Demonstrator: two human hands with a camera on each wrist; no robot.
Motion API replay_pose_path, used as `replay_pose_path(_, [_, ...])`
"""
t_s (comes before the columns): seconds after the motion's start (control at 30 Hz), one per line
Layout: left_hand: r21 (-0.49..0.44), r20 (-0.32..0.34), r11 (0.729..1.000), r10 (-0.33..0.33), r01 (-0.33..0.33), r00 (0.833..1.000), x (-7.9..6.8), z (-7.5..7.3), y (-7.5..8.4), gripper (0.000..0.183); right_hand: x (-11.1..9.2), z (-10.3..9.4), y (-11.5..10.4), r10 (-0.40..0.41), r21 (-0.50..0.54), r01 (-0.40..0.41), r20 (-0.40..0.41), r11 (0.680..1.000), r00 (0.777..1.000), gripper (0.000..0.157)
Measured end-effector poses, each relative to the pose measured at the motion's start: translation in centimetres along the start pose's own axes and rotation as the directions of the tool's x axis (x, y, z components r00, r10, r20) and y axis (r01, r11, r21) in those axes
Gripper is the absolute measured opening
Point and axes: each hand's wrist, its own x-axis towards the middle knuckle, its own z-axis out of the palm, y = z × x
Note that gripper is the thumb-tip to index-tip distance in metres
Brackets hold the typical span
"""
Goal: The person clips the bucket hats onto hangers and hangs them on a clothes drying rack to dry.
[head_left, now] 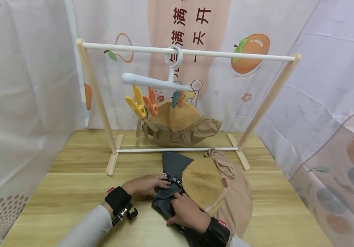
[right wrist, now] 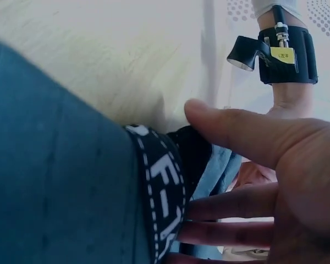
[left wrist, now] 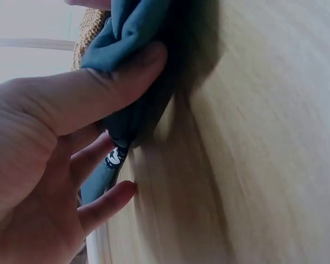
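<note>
A dark blue-grey cloth hat (head_left: 177,163), with a black band lettered in white, lies crumpled on the table. My left hand (head_left: 146,185) pinches its far-left side; in the left wrist view the thumb presses the folded cloth (left wrist: 124,33) and the lower fingers are spread. My right hand (head_left: 187,211) grips the nearer side. From the right wrist, its fingers reach behind the lettered band (right wrist: 162,190), fingertips hidden, with the thumb across the dark fold. A straw sun hat (head_left: 203,180) with a beige cloth brim lies against the dark hat on the right.
Behind stands a wooden rack (head_left: 257,106) with white rails. A pale blue hanger (head_left: 152,81) hangs from its top rail, with yellow, orange and teal clothespins (head_left: 139,104). Another straw hat (head_left: 177,118) with a brown cloth brim hangs below the hanger. Curtains surround the wooden table (head_left: 275,206).
</note>
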Motion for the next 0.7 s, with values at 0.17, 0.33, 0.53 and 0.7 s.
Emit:
replay_pose_path(0.17, [0.01,-0.036,1.0,-0.013,0.013,0.999,0.1,0.4,0.2,0.056,0.2,0.0,0.2,-0.055,-0.051,0.055,-0.011,0.997,0.998,0.042])
replay_pose_path(0.33, [0.029,-0.078,0.999,-0.026,0.029,0.997,0.0,1.0,0.2,0.054,0.6,-0.1,0.6,-0.122,-0.051,0.12,-0.043,0.991,0.992,0.032])
replay_pose_path(0.53, [0.08,-0.163,0.997,-0.008,0.021,0.987,0.3,1.2,0.3,0.051,1.1,0.0,0.9,-0.113,0.017,0.115,-0.079,0.993,0.99,0.02])
replay_pose_path(0.7, [0.113,-0.17,0.993,-0.014,0.034,0.985,0.7,1.4,0.2,0.048,1.1,-0.1,1.1,-0.095,0.052,0.099,-0.076,0.994,0.993,0.017])
